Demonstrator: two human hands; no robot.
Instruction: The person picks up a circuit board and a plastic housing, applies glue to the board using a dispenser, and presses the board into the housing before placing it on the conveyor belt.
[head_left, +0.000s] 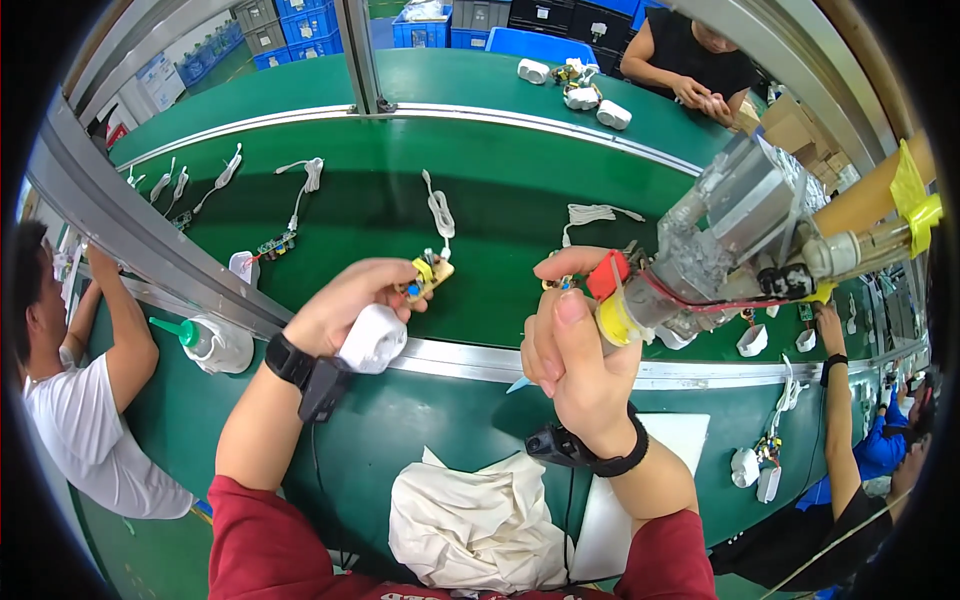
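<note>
My left hand is closed on a small circuit board with yellow and blue parts, held between thumb and fingers. Against the palm of the same hand rests a white plastic housing. A bundled white cable reaches down to that board from the conveyor belt. My right hand has its fingers curled and thumb raised, pinching another small circuit board, mostly hidden by the fingers. Just above it lies a second bundled white cable. A taped grey hanging device with a red part overlaps this hand's far side.
A green conveyor belt carries more cabled boards. In front of me lie a white cloth and a white sheet. A white bottle with green spout stands left. Metal posts frame the bench. Other people work left, right and across.
</note>
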